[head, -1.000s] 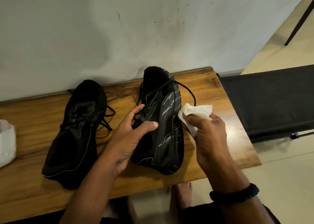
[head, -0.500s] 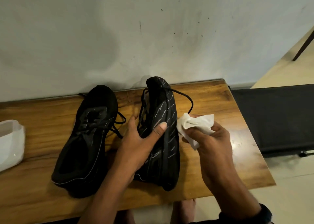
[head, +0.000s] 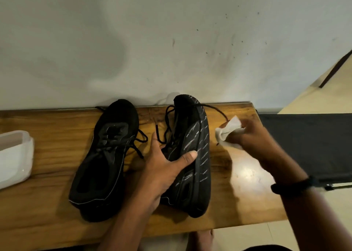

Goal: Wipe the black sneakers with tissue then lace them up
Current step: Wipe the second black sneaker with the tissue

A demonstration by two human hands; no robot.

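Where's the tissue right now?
In the head view, the tissue is bunched in the right hand, just right of the sneaker that the left hand holds tipped on its side, over the wooden bench.

Single head-worn view, wide-angle. Looks forward and steeply down over near edge of wooden bench [head: 57, 222], facing pale wall [head: 133, 41] behind it. Close range: both forearms enter from bottom edge. Left hand [head: 162, 170] grips tilted sneaker [head: 196, 155] at centre. Right hand [head: 253, 136] holds tissue [head: 228, 130] right of centre (slightly motion-blurred). Second sneaker [head: 106, 165] left of centre. White container [head: 15, 155] cut by left edge. Black surface [head: 304, 140] at right. Floor [head: 245, 237] and bare foot [head: 202, 239] at bottom edge.
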